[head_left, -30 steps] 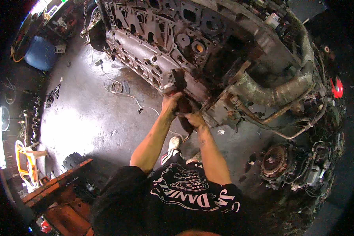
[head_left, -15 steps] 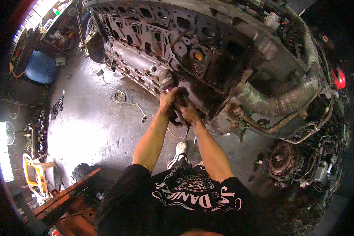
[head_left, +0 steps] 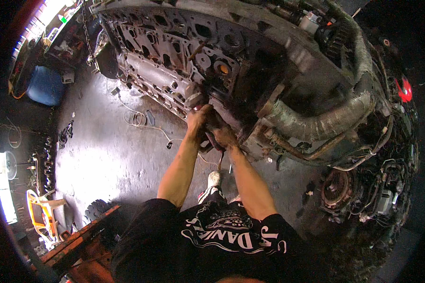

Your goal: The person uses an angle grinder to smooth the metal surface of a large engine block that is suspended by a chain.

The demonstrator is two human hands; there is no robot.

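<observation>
Engine block (head_left: 174, 60): rough, grimy metal. Floor (head_left: 123, 141): smooth, glossy. Shirt (head_left: 198, 257): matt cloth.

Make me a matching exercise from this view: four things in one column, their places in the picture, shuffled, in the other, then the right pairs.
Things
1. Rounded blue container
2. Bare left hand
3. Grey metal engine block
4. Orange-and-white chair

Places
A. Upper middle, mostly above the hands
B. Toward the left edge, below mid-height
C. Near the centre, close beside the bare right hand
D. Toward the left edge, above mid-height

Pairs: 1-D, 2-C, 3-A, 4-B
</observation>
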